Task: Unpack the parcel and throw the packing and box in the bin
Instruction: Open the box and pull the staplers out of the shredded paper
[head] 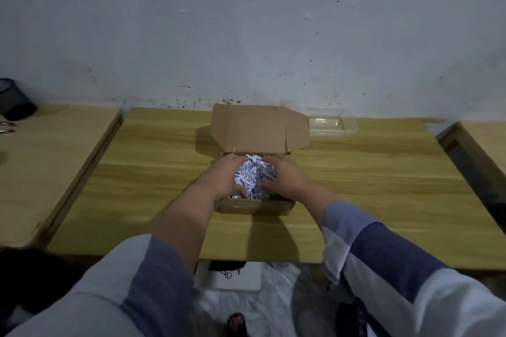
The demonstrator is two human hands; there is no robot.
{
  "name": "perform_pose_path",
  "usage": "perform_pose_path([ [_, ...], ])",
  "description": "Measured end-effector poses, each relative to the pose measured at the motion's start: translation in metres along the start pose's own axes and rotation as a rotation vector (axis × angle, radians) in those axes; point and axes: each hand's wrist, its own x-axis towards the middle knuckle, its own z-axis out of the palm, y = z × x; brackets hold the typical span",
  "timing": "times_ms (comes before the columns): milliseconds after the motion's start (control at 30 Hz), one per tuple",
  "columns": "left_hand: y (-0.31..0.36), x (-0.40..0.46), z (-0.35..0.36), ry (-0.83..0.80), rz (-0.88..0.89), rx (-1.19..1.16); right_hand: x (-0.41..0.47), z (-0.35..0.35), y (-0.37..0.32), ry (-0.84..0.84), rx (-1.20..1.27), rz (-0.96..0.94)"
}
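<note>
A small brown cardboard box [254, 206] sits in the middle of the wooden table [369, 186], its lid flap [257, 128] standing open toward the wall. Inside lies a clump of white shredded paper [253, 172]. My left hand [221, 178] grips the clump from the left and my right hand [287, 178] grips it from the right, fingers curled into the shreds. Whatever lies under the paper is hidden.
A clear plastic tray [332, 124] lies behind the box on the right, by the wall. A black mesh pen cup [15, 101] stands on the left neighbouring table. A third table edge shows at far right. White sheeting and a foot show on the floor below.
</note>
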Motion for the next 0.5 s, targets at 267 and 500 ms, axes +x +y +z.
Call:
perform_pose_path([
  [267,-0.022,0.03,0.004,-0.183,0.166,0.329,0.02,0.018,0.005,-0.159,-0.166,0.037],
  [500,-0.026,0.046,0.011,-0.236,0.176,0.426,0.029,0.025,0.004,-0.169,-0.163,0.056],
])
